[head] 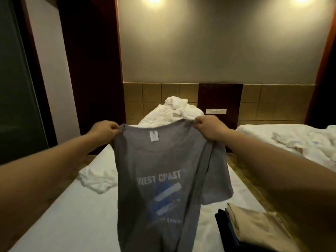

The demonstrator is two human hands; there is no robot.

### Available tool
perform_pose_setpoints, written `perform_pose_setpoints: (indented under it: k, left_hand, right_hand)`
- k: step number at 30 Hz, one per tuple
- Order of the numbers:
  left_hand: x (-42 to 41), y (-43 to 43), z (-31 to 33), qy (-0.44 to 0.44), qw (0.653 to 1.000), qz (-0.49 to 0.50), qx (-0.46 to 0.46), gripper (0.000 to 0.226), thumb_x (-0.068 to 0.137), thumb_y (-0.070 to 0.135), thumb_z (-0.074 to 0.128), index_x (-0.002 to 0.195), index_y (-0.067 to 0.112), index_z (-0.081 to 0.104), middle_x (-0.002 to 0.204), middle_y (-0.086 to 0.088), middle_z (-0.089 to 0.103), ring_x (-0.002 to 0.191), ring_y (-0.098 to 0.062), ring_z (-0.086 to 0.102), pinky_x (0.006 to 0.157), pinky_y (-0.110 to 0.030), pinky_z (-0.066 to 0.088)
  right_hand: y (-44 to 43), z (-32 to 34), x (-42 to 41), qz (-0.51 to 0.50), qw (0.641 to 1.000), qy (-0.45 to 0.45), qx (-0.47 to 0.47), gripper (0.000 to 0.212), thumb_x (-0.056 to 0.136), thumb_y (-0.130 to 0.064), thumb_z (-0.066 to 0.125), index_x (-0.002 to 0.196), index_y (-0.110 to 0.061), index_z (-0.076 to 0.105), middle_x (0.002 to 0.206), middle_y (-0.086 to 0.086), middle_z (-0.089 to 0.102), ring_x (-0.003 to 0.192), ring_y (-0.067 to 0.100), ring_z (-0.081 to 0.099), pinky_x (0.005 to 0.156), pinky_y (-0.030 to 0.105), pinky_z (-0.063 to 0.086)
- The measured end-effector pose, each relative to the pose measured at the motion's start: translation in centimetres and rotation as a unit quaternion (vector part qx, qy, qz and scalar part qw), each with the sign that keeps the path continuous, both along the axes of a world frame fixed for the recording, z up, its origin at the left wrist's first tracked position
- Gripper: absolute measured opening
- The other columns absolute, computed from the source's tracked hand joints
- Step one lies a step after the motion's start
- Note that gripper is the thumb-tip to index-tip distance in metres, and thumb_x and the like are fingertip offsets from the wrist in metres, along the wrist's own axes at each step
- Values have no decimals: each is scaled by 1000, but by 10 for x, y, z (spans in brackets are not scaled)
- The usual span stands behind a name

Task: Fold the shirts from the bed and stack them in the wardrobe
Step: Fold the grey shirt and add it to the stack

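The grey shirt (163, 160) runs off the bottom edge, hem unseen, and hides part of the bed (54, 215) behind it. Its neck label (154, 136) is too small to read, and the line under its blue print is blurred. Right of the shirt, a folded pile (254, 228) is cut by that edge.

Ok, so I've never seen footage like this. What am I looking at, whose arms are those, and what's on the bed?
There is no machine: this is one picture from a wide-angle camera worn on a person's head, looking forward and down, so the bare arms are the wearer's. The left hand and right hand each pinch a shoulder of a grey printed T-shirt, holding it up over the bed. On it lie a crumpled white garment, a heap of white bedding at the far end, and a stack of folded clothes, beige on top.
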State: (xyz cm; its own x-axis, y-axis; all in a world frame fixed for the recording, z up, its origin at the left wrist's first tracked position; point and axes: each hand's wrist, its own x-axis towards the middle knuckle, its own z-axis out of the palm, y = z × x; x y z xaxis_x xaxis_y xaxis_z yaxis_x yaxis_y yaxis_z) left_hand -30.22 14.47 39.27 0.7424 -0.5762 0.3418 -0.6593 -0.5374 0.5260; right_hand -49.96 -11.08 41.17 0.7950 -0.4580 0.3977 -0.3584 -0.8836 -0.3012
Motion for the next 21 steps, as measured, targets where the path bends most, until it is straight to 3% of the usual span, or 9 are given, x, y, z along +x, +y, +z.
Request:
perform_pose_setpoints:
  k: [5,9,12,17,21]
  left_hand:
    - [2,13,57,32,987,9,-156,25,96,32,50,89,10,61,92,-17,60,86,-34,57,77,-46,49]
    - [-25,-2,72,-10,989,-19,-146,18,95,27,52,96,12,62,87,-8,56,82,-23,52,68,-31,40]
    - [-49,-23,71,13,988,-65,-137,14,94,28,54,94,16,62,81,-1,55,74,-14,52,61,-25,41]
    - [-70,-55,60,52,982,-89,-158,22,94,32,52,96,12,63,90,-8,58,85,-21,55,76,-34,47]
    - [-71,-69,50,84,980,-95,-155,19,91,32,57,87,15,65,84,-4,57,77,-13,53,63,-24,45]
  right_hand:
    - [11,50,-6,23,992,-125,23,27,95,-30,50,106,-13,67,109,9,65,101,26,57,84,33,43]
    - [28,70,-2,44,989,-142,22,29,92,-33,53,98,-11,71,94,3,65,91,19,57,79,30,42]
    - [43,72,7,48,989,-141,17,27,91,-34,54,91,-14,73,84,-1,61,83,16,54,70,28,38]
    - [56,64,20,31,990,-110,79,32,92,-32,52,65,-16,59,65,-1,50,61,11,44,54,26,32]
    - [56,56,23,23,987,-105,119,32,88,-30,55,60,-13,55,60,-1,44,61,13,44,57,27,34]
